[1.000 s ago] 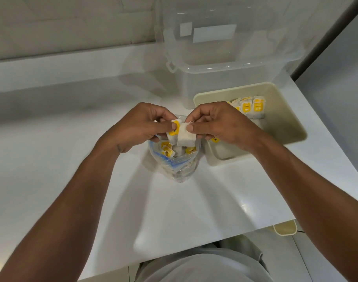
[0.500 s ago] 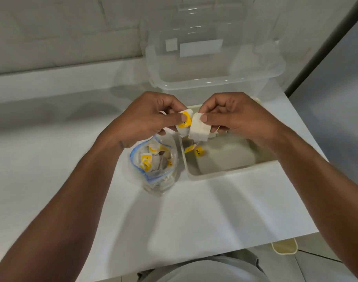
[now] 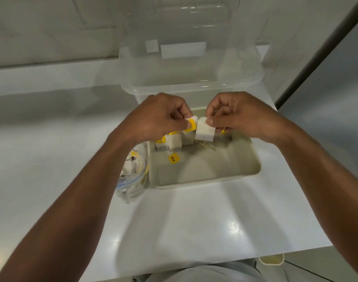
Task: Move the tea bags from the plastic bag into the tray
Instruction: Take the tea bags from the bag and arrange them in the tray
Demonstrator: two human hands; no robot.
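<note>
My left hand (image 3: pixel 159 117) pinches a tea bag with a yellow tag (image 3: pixel 191 124). My right hand (image 3: pixel 239 115) pinches a white tea bag (image 3: pixel 204 132) beside it. Both hands hover over the far part of the beige tray (image 3: pixel 204 181). Several tea bags (image 3: pixel 171 142) stand in a row at the tray's far left, and a loose yellow tag (image 3: pixel 174 159) lies on its floor. The clear plastic bag (image 3: pixel 133 178) with a blue zip rim stands just left of the tray, partly behind my left forearm, with more tea bags inside.
A large clear plastic storage box (image 3: pixel 186 64) stands right behind the tray. Everything rests on a white countertop (image 3: pixel 184 226), with a tiled wall (image 3: pixel 51 27) at the back. The counter ends at the right, where a grey floor (image 3: pixel 337 98) lies below.
Both hands carried their tea bags from above the plastic bag rightward and further back, over the tray. The view shifted, so the bag now lies at lower left.
</note>
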